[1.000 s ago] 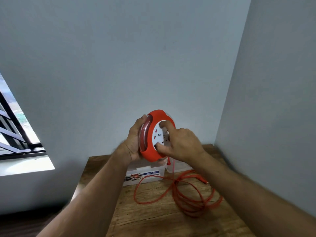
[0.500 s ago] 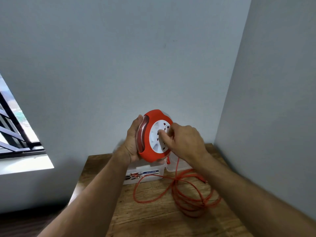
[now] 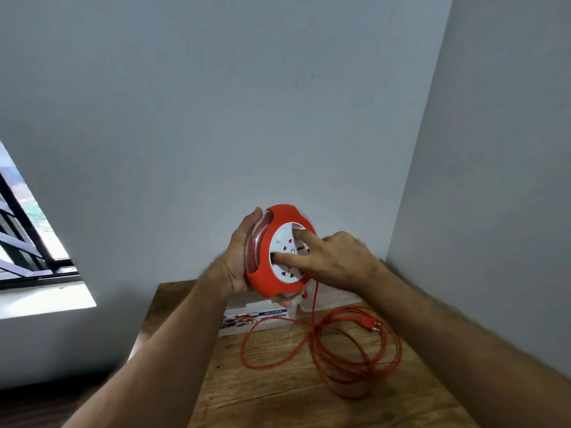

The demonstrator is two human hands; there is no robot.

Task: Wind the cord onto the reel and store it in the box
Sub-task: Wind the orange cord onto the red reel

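Observation:
I hold an orange cord reel (image 3: 272, 282) with a white socket face upright above the table. My left hand (image 3: 239, 257) grips its left side and back. My right hand (image 3: 335, 261) rests two spread fingers on the white socket disc. An orange cord (image 3: 340, 350) hangs from the reel's bottom and lies in loose loops on the wooden table (image 3: 278, 403), with its plug (image 3: 372, 326) at the right. A clear plastic box (image 3: 256, 316) with a printed label stands behind the loops, partly hidden by the reel and my hands.
Grey walls meet in a corner close behind and to the right of the table. A window with dark bars (image 3: 27, 242) is at the left, above a white sill. The table's left edge drops off to a dark floor.
My right hand's fingers have swung around the white disc, from its lower edge to its upper part. The reel has shifted slightly up and left. The cord loops lie about the same.

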